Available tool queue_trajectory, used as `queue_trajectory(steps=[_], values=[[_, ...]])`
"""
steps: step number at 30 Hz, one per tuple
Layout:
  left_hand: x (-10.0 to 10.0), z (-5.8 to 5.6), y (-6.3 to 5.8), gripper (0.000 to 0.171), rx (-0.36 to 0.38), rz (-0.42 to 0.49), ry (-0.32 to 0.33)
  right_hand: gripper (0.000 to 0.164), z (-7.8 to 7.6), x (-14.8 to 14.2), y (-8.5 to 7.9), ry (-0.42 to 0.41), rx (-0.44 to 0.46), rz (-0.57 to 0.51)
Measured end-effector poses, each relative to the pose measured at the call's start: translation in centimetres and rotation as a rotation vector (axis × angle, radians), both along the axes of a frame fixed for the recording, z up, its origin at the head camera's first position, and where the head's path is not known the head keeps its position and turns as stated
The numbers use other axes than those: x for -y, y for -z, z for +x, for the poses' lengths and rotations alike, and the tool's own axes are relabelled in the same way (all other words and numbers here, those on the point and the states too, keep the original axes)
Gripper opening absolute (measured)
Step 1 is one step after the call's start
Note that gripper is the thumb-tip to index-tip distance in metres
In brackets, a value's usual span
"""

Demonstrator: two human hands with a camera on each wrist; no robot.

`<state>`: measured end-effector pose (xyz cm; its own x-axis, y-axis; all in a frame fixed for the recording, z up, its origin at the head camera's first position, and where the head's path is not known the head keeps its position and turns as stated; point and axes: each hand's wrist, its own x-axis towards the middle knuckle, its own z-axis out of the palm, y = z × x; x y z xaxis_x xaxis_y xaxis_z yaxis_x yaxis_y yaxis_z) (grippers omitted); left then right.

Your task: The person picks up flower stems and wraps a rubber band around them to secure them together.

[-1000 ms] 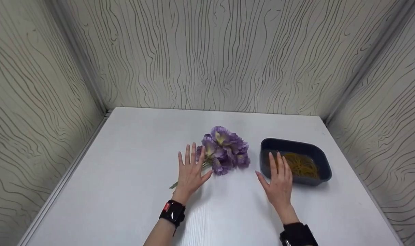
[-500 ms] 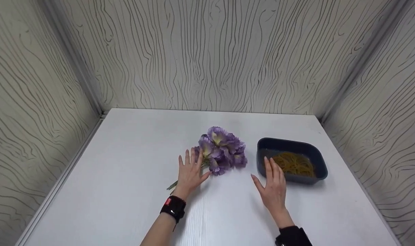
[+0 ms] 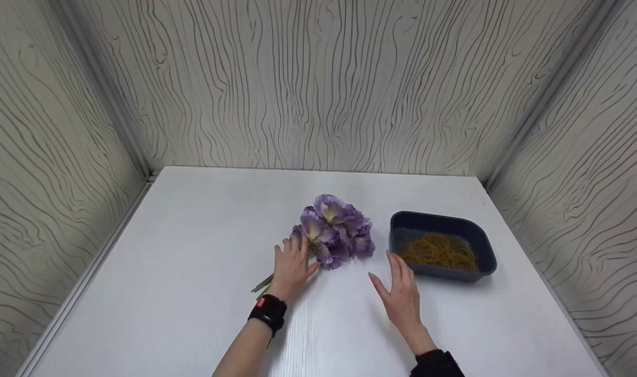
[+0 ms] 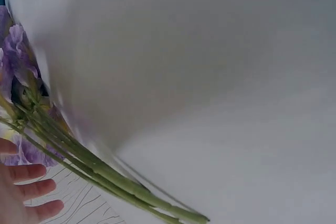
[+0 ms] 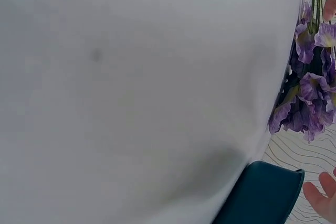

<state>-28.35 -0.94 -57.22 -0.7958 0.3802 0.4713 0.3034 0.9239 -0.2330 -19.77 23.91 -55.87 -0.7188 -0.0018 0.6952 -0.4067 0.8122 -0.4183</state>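
A bunch of purple flowers [image 3: 337, 228] with yellow centres lies on the white table, blooms pointing to the far right. Over its green stems [image 4: 100, 170] is my left hand [image 3: 291, 269], fingers spread and slightly bent; in the left wrist view they hang apart from the stems. My right hand [image 3: 402, 301] holds nothing and has its thumb spread from its fingers. Its fingertips overlap the near left corner of a dark blue bin [image 3: 441, 273] in the head view. Thin yellowish-brown loops resembling rubber bands [image 3: 439, 250] lie inside the bin.
The white table [image 3: 193, 230] is bounded by a patterned back wall [image 3: 318, 94] and patterned panels on both sides. Black bands are strapped round both wrists.
My right hand has moved left and toward me, from over the bin to its near left corner. The left hand's fingers have bent down over the stems. The head view has shifted slightly.
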Motion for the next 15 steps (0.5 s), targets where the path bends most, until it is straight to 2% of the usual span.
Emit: queue_trajectory(steps=[9, 15], values=[[-0.6, -0.5, 0.0, 0.073, 0.073, -0.019, -0.019, 0.058, 0.2, 0.9, -0.5, 0.008, 0.158, -0.114], [-0.8, -0.6, 0.6, 0.067, 0.113, 0.022, -0.038, 0.056, 0.4, 1.4, -0.5, -0.002, 0.220, -0.173]])
